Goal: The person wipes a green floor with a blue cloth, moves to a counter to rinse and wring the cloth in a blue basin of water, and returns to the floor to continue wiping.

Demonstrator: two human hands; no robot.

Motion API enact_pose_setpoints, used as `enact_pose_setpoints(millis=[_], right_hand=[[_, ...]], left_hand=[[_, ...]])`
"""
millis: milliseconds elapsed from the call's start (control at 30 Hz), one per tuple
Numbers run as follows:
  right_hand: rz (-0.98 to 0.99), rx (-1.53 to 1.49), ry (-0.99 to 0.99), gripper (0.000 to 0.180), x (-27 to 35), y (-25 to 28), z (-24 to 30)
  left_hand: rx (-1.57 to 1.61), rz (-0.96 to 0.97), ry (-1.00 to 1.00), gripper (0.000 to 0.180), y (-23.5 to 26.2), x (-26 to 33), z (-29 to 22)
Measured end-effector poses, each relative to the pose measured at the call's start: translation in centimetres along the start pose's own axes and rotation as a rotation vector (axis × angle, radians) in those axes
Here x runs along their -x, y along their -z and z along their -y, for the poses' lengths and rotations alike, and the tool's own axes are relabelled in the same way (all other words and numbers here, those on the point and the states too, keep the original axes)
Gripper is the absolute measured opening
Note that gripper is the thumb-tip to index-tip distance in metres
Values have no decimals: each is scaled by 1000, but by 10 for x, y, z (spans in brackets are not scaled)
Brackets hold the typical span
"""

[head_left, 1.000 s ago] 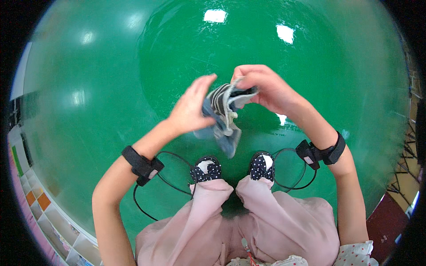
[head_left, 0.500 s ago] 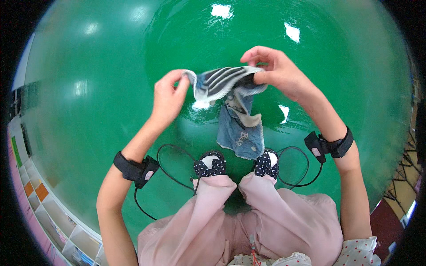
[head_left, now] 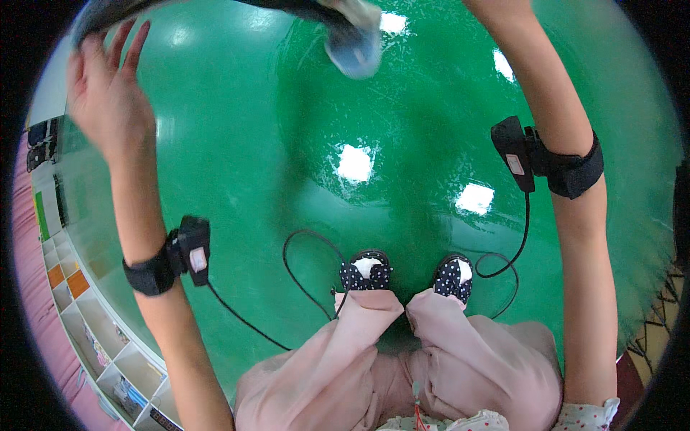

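Note:
A long dark strip of blurred cloth [head_left: 208,8] crosses the top left, with a pale blue and whitish flap [head_left: 353,52] hanging from its right end. It looks like the small blue and striped cloth with pale edging seen earlier; its upper part is cut off by the frame. At the strip's left end is my left hand [head_left: 111,93], raised, its thumb side against the cloth and the other fingers spread. My right hand [head_left: 499,6] is at the top edge; only the part near the wrist shows, and its fingers lie out of the picture.
Black bands with small boxes circle both forearms, such as the right one [head_left: 575,172], and thin cables [head_left: 244,327] trail from them. Below me are my dotted shoes [head_left: 366,271] on a glossy green floor [head_left: 402,172]. White shelves [head_left: 90,334] line the left side.
Both hands have risen and moved apart, carrying the cloth up from above my feet to the top edge. My right hand has mostly left the view.

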State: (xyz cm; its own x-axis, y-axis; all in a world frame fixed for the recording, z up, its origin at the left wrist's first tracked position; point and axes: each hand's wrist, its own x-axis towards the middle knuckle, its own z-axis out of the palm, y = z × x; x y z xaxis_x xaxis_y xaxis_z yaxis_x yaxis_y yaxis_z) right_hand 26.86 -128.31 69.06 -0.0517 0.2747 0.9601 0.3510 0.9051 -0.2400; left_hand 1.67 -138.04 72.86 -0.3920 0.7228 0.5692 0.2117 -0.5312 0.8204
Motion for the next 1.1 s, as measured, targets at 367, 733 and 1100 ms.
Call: enact_pose_setpoints(millis=[367,733,1100], right_hand=[[1339,-252,-327,17,151,11,62],[2361,29,12,18,207,-2,147],[1242,-180,175,45,223,-96,142]], left_hand=[[-908,1208,435,14,99,132,33],[-909,1849,644,23,92,206,46],[-1146,1441,614,32,156,230,-4]])
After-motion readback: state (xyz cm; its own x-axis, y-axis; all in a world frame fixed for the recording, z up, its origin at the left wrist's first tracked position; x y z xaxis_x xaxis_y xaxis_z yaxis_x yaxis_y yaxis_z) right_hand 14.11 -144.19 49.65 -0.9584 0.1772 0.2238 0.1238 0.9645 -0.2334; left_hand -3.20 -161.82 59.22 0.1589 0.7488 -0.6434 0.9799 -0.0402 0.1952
